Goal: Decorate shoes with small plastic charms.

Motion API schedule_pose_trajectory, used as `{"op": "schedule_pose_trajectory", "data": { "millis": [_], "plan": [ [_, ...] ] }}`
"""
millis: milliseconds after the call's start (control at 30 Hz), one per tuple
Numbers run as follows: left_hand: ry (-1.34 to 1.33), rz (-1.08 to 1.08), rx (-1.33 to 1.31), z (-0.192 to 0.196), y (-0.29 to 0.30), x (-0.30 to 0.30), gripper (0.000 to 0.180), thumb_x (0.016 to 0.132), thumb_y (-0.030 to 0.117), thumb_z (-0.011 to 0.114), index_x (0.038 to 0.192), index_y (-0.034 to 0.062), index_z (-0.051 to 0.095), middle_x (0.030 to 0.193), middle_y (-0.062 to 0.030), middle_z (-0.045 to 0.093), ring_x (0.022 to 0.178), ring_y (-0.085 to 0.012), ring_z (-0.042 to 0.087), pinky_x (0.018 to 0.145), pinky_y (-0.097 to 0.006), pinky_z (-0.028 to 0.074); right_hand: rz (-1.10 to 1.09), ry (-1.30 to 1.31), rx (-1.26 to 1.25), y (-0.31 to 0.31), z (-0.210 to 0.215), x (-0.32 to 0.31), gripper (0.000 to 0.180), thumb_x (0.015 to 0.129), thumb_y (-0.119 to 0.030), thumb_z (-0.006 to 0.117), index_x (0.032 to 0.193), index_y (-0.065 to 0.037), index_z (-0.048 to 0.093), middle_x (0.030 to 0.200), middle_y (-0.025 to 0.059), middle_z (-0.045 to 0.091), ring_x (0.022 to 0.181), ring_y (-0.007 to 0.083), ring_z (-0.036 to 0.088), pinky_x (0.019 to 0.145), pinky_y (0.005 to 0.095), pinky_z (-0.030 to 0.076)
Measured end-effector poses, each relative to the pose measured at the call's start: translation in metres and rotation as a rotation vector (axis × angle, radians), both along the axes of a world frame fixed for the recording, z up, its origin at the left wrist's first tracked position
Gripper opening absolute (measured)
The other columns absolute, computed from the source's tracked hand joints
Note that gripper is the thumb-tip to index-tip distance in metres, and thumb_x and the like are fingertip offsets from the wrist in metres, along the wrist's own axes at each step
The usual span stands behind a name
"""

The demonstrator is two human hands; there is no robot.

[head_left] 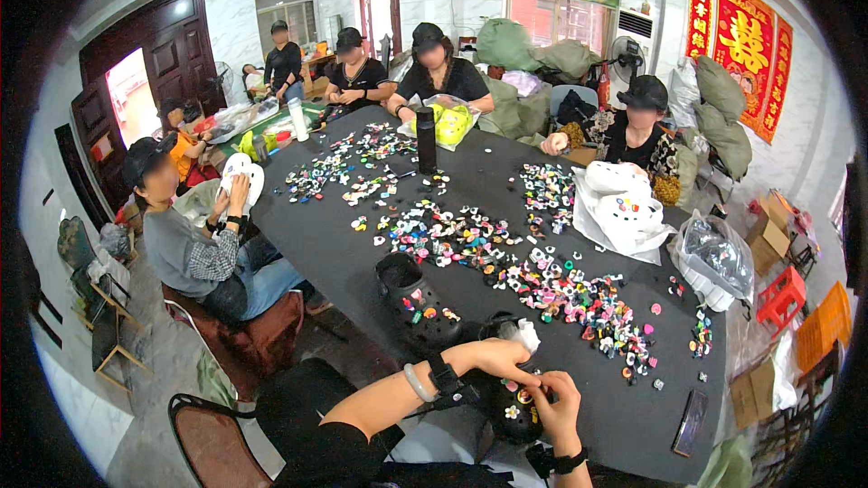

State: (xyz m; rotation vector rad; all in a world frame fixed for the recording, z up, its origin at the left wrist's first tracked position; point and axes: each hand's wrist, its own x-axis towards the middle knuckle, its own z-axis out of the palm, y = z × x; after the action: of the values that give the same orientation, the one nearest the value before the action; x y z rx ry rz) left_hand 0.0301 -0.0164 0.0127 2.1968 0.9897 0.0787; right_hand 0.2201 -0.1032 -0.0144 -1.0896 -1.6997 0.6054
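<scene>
Both hands' grip closes on a black clog (506, 402) at the bench (488, 190) edge: left hand (499, 360) curled over its top, wrist bent. Right hand (556, 402) pinches a small charm (527, 389) against it, fingers upward.

A black foam clog (511, 402) lies at the lower centre of the frame on the dark-covered table (506, 208); a second black foam clog (418, 298) sits upper left of it, small multicoloured plastic charms (579, 294) strewn to the upper right.

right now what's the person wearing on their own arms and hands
Both forearms are bare, with no sleeves or gloves. The left hand has a pale bangle and a black strap at the wrist; the right hand has a black wrist strap.
</scene>
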Motion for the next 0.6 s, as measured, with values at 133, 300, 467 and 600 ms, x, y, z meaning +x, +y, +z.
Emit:
{"op": "schedule_pose_trajectory", "data": {
  "millis": [133, 300, 467, 600],
  "plan": [
    [-0.076, 0.015, -0.040, 0.002, -0.005, -0.001, 0.077, 0.075, 0.071, 0.060, 0.072, -0.0053, 0.061, 0.066, -0.0189, 0.064, 0.062, -0.0262, 0.064, 0.055, -0.036, 0.047, -0.076, 0.309, -0.277, 0.005, -0.016, 0.004, 0.016, 0.080, -0.001, 0.070, 0.096, -0.002, 0.067, 0.083, 0.0008, 0.061, 0.072, 0.0066, 0.054, 0.065, 0.0219, 0.045],
    [-0.104, -0.069, 0.039, -0.025, 0.012, -0.012, 0.062, 0.076, 0.061, 0.066, 0.076, -0.0008, 0.064, 0.067, -0.0158, 0.065, 0.062, -0.0278, 0.064, 0.056, -0.038, 0.048, -0.006, 0.265, -0.288, 0.034, -0.027, 0.043, 0.020, 0.087, -0.002, 0.064, 0.106, -0.001, 0.061, 0.092, 0.0002, 0.060, 0.079, 0.0063, 0.055, 0.070, 0.0212, 0.045],
    [-0.159, -0.060, 0.158, -0.036, 0.018, 0.002, 0.070, 0.079, 0.063, 0.061, 0.076, -0.0065, 0.062, 0.073, -0.0225, 0.064, 0.066, -0.0353, 0.062, 0.060, -0.044, 0.047, -0.079, 0.191, -0.300, 0.043, -0.068, 0.088, 0.020, 0.092, -0.001, 0.054, 0.111, 0.001, 0.059, 0.098, 0.0044, 0.059, 0.085, 0.0103, 0.054, 0.076, 0.0234, 0.044],
    [-0.197, -0.073, 0.036, -0.034, 0.016, -0.005, 0.061, 0.080, 0.053, 0.065, 0.078, -0.0083, 0.061, 0.072, -0.0213, 0.064, 0.064, -0.0300, 0.061, 0.058, -0.042, 0.045, -0.089, 0.175, -0.274, 0.040, -0.079, 0.091, 0.024, 0.092, -0.001, 0.054, 0.115, 0.004, 0.056, 0.105, 0.0075, 0.061, 0.093, 0.0134, 0.057, 0.083, 0.0253, 0.046]
  ]
}}
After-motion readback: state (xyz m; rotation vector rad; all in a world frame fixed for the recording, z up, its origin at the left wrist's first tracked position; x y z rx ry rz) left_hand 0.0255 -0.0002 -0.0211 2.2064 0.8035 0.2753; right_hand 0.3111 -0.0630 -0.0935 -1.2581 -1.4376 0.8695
